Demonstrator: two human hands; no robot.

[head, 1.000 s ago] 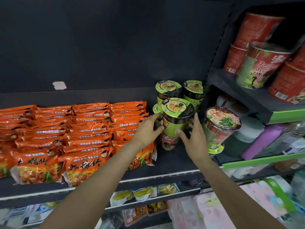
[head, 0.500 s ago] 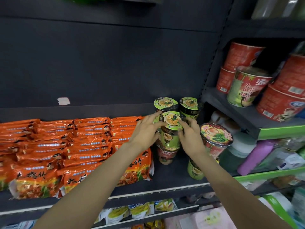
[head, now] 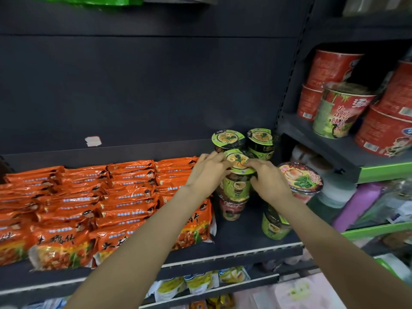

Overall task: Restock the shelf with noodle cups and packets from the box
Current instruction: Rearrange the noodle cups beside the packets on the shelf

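Hands (head: 208, 172) higher than before, fingertips now gripping green cup (head: 237, 175) rim

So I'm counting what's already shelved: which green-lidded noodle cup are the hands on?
The front green-lidded cup, stacked on a red cup. Left hand and right hand grip its rim; the two behind stand untouched.

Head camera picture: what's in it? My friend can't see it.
Both hands, left and right, hold a green noodle cup stacked on a red cup on a dark shelf. Orange noodle packets fill the shelf's left side.
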